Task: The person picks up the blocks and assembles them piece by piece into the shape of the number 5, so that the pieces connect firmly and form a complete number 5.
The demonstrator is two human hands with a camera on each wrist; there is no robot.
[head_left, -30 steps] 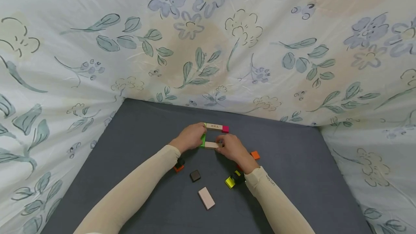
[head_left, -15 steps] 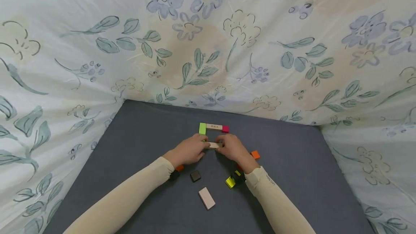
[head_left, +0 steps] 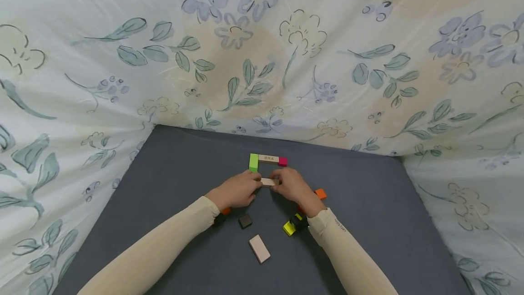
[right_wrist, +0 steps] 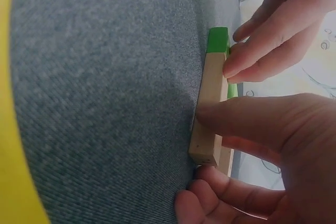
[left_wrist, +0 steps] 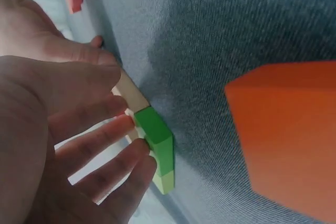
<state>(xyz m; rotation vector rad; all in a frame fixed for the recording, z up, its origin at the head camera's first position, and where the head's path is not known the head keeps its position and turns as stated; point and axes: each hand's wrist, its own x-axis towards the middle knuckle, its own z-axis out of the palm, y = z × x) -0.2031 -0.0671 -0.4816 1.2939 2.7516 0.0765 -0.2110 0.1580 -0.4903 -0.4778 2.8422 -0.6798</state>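
Note:
In the head view, a short wooden block (head_left: 267, 182) lies between the two hands, and a green block (head_left: 254, 162) stretches away from its left end. My right hand (head_left: 294, 189) pinches the wooden block; the right wrist view has the thumb on its near side (right_wrist: 210, 85) and the fingers round the end. My left hand (head_left: 236, 190) rests its fingertips where wood meets green, the fingers loosely spread in the left wrist view. At the far end of the green block, a second wooden block (head_left: 268, 158) with printed characters runs right to a crimson block (head_left: 282, 161).
Nearer the body lie a dark brown block (head_left: 245, 221) and a pale pink block (head_left: 259, 248). Yellow and black pieces (head_left: 289, 228) are beside the right wrist, an orange block (head_left: 320, 194) right of it. Another orange block (head_left: 225, 211) shows by the left wrist. Floral cloth (head_left: 262, 58) hangs behind.
My left hand has come down from the green block's far part to its near end by the wooden block, uncovering the green top. The right hand has kept its grip.

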